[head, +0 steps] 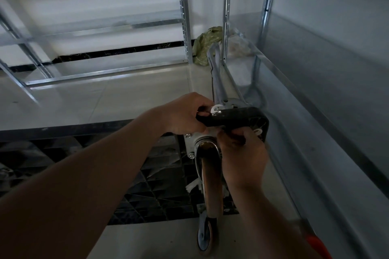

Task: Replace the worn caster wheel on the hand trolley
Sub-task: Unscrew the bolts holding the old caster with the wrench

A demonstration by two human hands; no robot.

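The hand trolley lies turned over, its black ribbed underside (147, 174) facing up. A caster with a brownish wheel (211, 185) in a chrome fork stands on a bolted metal plate (190, 145) near the deck's black corner (242, 116). My left hand (185, 115) grips the far left edge of that corner, beside a white plastic ring (215, 109). My right hand (242, 157) curls round the corner's near edge, just right of the caster; what lies under its fingers is hidden. A second caster (207, 235) shows below. The folded chrome handle tubes (216, 69) run away from me.
Galvanised shelving uprights (185, 17) and rails stand behind and to the left. A metal shelf edge (315, 132) runs along the right. A green bag (207, 45) lies in the far corner. An orange object (317, 246) pokes in at the bottom right. The floor is pale tile.
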